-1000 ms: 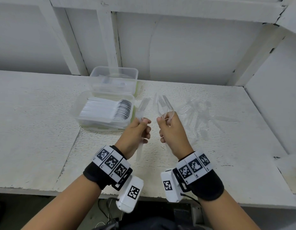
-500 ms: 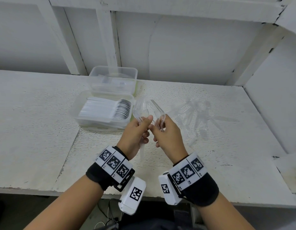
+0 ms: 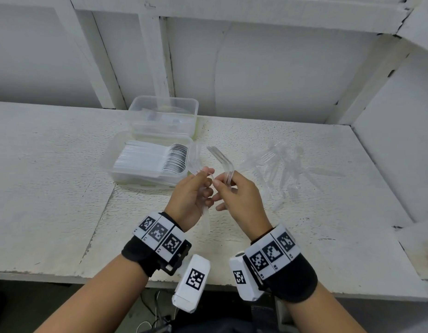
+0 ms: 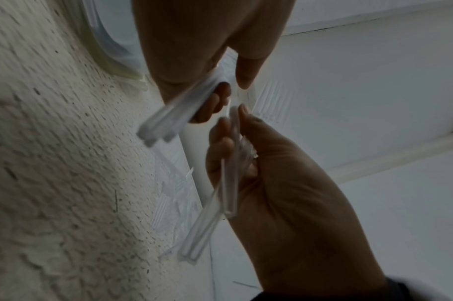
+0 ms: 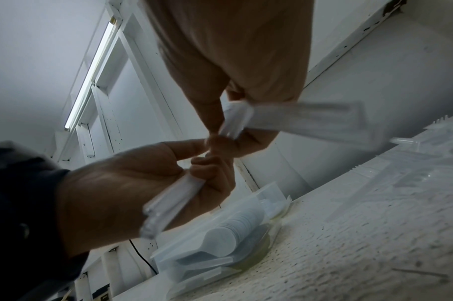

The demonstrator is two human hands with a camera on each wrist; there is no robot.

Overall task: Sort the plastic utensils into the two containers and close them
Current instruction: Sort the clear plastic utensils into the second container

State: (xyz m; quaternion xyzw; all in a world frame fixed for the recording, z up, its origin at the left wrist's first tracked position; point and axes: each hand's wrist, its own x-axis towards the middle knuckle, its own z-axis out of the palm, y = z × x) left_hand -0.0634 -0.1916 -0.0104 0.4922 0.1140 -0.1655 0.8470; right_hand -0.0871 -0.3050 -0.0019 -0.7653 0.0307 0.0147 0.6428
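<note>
The left hand [image 3: 191, 188] has its fingers [image 3: 206, 193] curled around the handles of a small bundle of clear plastic forks [image 3: 194, 157], tines pointing up toward 12 o'clock. Just beside it, at 3 o'clock, the right hand [image 3: 237, 195] pinches a second bundle of clear forks [image 3: 222, 162] by the handles, thumb against curled fingers, tines leaning toward 11 o'clock; the fingertips of the two hands nearly meet.

At 10 o'clock from the hands sits the near container [image 3: 112, 162], open and packed with a row of white spoons [image 3: 160, 159]. Behind it, at 12 o'clock, a second clear container [image 3: 196, 106] stands open; its contents are hard to make out. At 2 o'clock the remaining loose forks [image 3: 277, 164] lie scattered on the white shelf [image 3: 52, 188].

These forks look light, thin, smooth and somewhat brittle; nested handles probably slide apart easily, so a firm hold at mid-handle, away from the tines, seems safest.
</note>
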